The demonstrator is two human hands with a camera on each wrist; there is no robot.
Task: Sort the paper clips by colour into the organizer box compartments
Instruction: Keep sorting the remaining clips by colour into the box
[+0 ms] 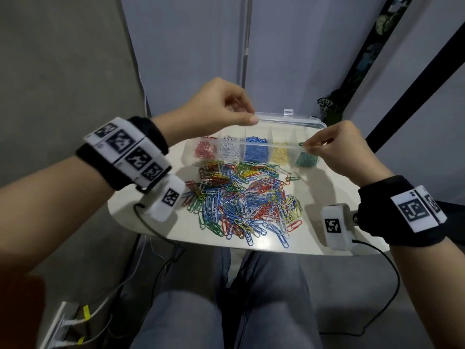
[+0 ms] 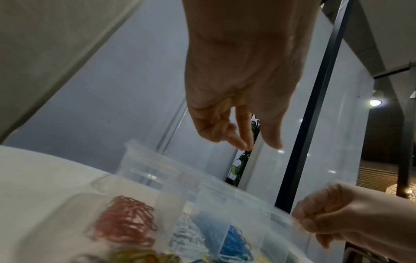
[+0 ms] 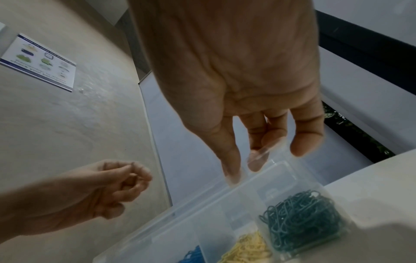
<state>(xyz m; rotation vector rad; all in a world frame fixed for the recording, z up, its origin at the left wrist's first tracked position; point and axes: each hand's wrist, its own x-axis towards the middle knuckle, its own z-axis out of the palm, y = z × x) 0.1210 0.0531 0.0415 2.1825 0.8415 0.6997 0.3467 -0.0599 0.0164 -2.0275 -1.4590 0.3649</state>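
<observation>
A clear organizer box (image 1: 189,150) stands at the back of the white table (image 1: 317,190). Its compartments hold red (image 1: 204,149), white, blue (image 1: 255,151), yellow and green (image 1: 306,159) paper clips. Its clear lid (image 1: 289,120) is tilted above the compartments, latch tab at the far edge. My left hand (image 1: 249,117) pinches the lid's far left part, thumb on top. My right hand (image 1: 307,146) pinches a clear plastic edge (image 3: 261,153) over the green clips (image 3: 301,222). A mixed pile of clips (image 1: 241,200) lies in front of the box.
A grey wall runs along the left and a pale glass partition (image 1: 289,59) stands behind the table. The table's near edge (image 1: 251,249) lies above the person's legs, with cables hanging beside them. A small poster (image 3: 38,62) hangs on the wall.
</observation>
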